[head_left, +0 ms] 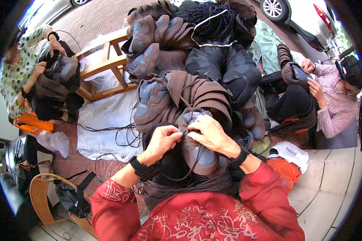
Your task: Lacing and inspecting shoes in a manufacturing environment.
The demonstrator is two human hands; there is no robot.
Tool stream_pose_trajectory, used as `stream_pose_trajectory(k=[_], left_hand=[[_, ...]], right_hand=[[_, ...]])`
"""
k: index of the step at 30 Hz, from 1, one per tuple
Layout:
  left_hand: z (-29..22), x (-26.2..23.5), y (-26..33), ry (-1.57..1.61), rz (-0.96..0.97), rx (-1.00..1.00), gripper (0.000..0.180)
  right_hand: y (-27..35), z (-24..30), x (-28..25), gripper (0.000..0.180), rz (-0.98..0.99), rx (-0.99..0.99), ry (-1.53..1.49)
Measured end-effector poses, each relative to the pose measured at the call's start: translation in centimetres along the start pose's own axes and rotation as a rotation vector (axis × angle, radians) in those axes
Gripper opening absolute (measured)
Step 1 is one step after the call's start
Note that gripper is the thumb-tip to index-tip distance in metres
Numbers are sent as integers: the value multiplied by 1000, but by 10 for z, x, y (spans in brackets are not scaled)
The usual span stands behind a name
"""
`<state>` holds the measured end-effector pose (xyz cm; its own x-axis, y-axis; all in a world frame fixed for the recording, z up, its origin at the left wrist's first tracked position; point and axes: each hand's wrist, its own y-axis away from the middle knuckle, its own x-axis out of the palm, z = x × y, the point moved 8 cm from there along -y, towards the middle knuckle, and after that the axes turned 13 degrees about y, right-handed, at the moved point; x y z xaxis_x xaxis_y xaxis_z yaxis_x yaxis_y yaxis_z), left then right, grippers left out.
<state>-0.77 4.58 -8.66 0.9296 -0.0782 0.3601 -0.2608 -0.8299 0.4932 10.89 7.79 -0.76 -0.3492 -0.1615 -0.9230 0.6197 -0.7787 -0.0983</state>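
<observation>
A brown and grey-blue shoe upper (205, 155) lies across my lap, its toe toward me. My left hand (165, 140) is at its left edge, thumb and forefinger pinched on what looks like the thin tip of a dark shoelace. My right hand (213, 134) grips the upper along its lacing edge, fingers closed. A brown shoelace (196, 162) hangs in a loop over the toe. Below it, a thick bundle of brown laces (181, 194) lies across my lap. Just beyond my hands is a row of nested brown uppers (201, 94).
Stacked uppers (161, 30) and black laces (217, 24) form a pile ahead. A wooden frame (104, 66) stands left of it. One person (22, 68) sits left, another (338, 96) right, each handling uppers. A wicker chair (40, 197) and white cap (291, 156) are nearby.
</observation>
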Motion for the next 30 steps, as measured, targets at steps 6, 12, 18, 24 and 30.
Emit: stream_pose_trajectory(k=[6, 12, 18, 24, 30], left_hand=[[-4, 1, -6, 48, 66, -47, 10], [-37, 13, -5, -512, -4, 180, 14], [-25, 13, -8, -21, 10, 91, 13], [-34, 21, -8, -275, 42, 174, 17], [-37, 25, -9, -328, 37, 139, 17]], right_hand=[[1, -6, 2, 24, -2, 0, -141], [-1, -4, 2, 21, -8, -17, -230], [-6, -8, 11, 16, -27, -54, -144], [-18, -18, 19, 15, 100, -23, -171], [-26, -19, 25, 16, 232, 27, -139]])
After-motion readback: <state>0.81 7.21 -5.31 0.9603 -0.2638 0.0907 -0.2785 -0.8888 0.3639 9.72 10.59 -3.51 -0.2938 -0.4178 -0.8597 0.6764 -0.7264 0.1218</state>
